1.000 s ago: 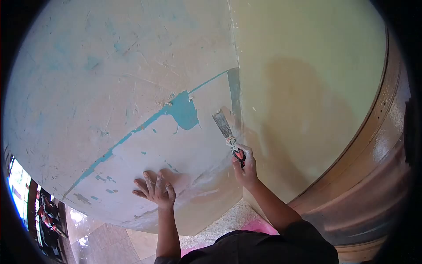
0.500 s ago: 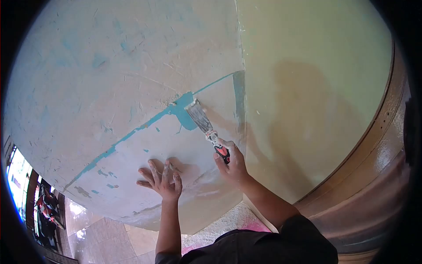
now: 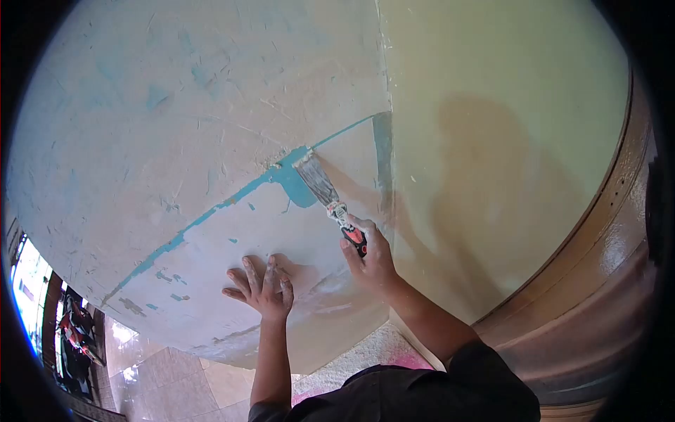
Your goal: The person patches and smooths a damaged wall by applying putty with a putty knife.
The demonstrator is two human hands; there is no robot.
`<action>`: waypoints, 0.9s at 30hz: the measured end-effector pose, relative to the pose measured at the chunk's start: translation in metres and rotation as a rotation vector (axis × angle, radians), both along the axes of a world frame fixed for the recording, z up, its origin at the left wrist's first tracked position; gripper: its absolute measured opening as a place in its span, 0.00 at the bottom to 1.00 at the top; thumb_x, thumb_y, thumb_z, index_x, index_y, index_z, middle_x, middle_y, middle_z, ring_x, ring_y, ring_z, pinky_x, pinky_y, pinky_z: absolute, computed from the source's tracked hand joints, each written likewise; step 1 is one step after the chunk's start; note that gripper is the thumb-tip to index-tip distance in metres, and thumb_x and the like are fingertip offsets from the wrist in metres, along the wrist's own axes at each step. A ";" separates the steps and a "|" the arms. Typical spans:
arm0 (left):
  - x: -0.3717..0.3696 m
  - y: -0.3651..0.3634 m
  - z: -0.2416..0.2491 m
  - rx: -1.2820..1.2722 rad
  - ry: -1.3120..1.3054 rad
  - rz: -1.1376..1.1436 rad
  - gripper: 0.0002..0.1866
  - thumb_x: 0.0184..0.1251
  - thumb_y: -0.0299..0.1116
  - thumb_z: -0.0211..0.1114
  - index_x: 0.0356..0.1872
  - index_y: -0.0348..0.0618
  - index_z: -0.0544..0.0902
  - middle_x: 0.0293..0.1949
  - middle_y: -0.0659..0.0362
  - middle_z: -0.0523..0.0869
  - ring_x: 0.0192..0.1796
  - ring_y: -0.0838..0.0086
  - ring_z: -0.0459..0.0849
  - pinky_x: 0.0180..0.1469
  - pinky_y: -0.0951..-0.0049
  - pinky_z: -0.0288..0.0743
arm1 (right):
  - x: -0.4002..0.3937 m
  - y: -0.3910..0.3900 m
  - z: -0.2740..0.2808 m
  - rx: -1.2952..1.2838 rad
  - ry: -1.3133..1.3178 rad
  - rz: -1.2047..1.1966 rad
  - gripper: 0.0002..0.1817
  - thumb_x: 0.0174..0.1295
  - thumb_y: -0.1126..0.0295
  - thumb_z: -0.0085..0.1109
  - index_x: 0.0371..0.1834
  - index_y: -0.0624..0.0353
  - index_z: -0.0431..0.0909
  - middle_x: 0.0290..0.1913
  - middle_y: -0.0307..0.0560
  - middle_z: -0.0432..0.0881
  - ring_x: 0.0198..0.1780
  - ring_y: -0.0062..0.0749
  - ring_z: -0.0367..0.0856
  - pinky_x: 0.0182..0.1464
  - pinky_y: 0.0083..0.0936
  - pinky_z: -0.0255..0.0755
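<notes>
My right hand (image 3: 373, 259) grips the red and black handle of a putty knife (image 3: 320, 184), whose wide metal blade is smeared with white. The blade's edge meets the wall (image 3: 225, 155) at a patch of bare turquoise paint (image 3: 299, 188). Around that patch the surface is whitish, and a turquoise strip runs from it down to the left and thinly up to the right. My left hand (image 3: 266, 290) lies against the whitish lower wall with its fingers spread, dusty and holding nothing. Crumbs of loose coating (image 3: 275, 162) sit just left of the blade.
A yellow-green wall (image 3: 506, 169) meets the whitish one at a corner on the right, with my shadow on it. Brown curved trim (image 3: 583, 239) borders its right side. Tiled floor (image 3: 165, 383) and a white-and-pink surface (image 3: 376, 355) lie below. A parked motorcycle (image 3: 74, 334) stands at far left.
The putty knife's blade has shifted slightly up and left along the turquoise patch. My left hand has slid a little to the right on the wall.
</notes>
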State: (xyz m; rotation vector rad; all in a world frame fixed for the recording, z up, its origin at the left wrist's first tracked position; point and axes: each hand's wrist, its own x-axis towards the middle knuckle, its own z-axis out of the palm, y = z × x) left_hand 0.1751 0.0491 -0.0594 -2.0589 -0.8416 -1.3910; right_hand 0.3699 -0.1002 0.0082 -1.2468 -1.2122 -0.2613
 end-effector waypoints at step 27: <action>0.002 0.000 -0.003 0.010 -0.004 -0.003 0.24 0.66 0.54 0.56 0.59 0.60 0.81 0.76 0.50 0.58 0.79 0.48 0.38 0.72 0.43 0.12 | 0.033 -0.004 -0.160 -0.179 0.092 -0.189 0.25 0.70 0.68 0.51 0.67 0.63 0.58 0.51 0.65 0.77 0.47 0.52 0.81 0.51 0.40 0.73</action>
